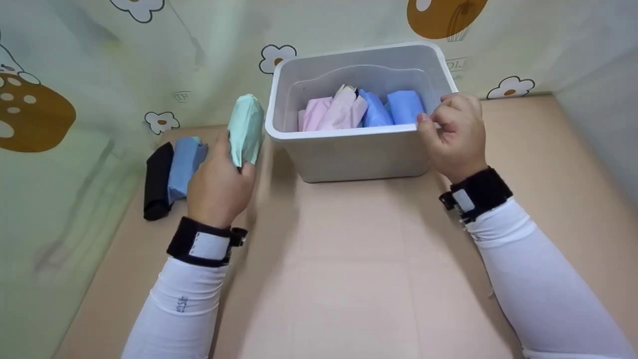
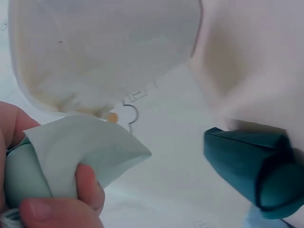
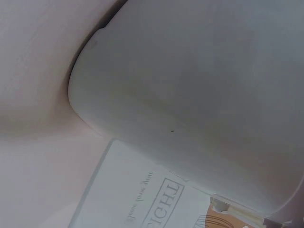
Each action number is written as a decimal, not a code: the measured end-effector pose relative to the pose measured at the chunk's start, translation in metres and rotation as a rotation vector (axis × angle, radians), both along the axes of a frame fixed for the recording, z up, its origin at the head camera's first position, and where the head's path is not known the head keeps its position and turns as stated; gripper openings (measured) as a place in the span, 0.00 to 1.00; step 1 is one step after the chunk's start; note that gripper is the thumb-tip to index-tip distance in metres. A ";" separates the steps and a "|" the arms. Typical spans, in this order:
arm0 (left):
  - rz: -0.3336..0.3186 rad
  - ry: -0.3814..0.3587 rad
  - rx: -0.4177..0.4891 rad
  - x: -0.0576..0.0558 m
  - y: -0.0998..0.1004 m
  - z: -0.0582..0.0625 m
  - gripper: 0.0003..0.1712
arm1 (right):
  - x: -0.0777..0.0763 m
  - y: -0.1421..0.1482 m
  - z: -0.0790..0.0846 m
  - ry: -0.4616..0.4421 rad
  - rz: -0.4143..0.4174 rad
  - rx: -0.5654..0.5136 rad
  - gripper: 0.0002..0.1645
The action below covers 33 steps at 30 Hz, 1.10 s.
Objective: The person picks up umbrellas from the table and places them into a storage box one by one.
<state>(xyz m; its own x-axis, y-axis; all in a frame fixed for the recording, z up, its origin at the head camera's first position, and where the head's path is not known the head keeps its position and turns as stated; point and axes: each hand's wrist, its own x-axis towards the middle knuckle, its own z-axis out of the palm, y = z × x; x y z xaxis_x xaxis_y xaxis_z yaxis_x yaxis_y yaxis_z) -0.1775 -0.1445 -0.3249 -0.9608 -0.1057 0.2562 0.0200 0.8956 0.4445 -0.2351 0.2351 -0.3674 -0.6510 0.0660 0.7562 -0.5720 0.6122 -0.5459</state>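
My left hand (image 1: 219, 184) holds a mint green folded bundle (image 1: 246, 129) of thin material, upright, just left of the light grey bin (image 1: 359, 154). In the left wrist view, the thumb and fingers wrap round this bundle (image 2: 80, 152), and a loose pointed flap sticks out. My right hand (image 1: 456, 137) grips the bin's right front rim with curled fingers. Inside the bin stand pink bundles (image 1: 331, 112) and blue bundles (image 1: 404, 106), side by side. The right wrist view shows the bin's outer wall (image 3: 190, 95), but no hand.
Left of my left hand lie a black roll (image 1: 158, 182) and a grey-blue bundle (image 1: 183, 167) on the beige table (image 1: 349, 259). A dark teal roll (image 2: 247, 166) shows in the left wrist view. A patterned curtain (image 1: 214, 60) hangs behind the bin.
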 end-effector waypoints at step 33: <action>-0.166 0.108 0.059 -0.008 0.088 0.060 0.40 | 0.001 0.001 0.001 -0.023 -0.001 0.032 0.26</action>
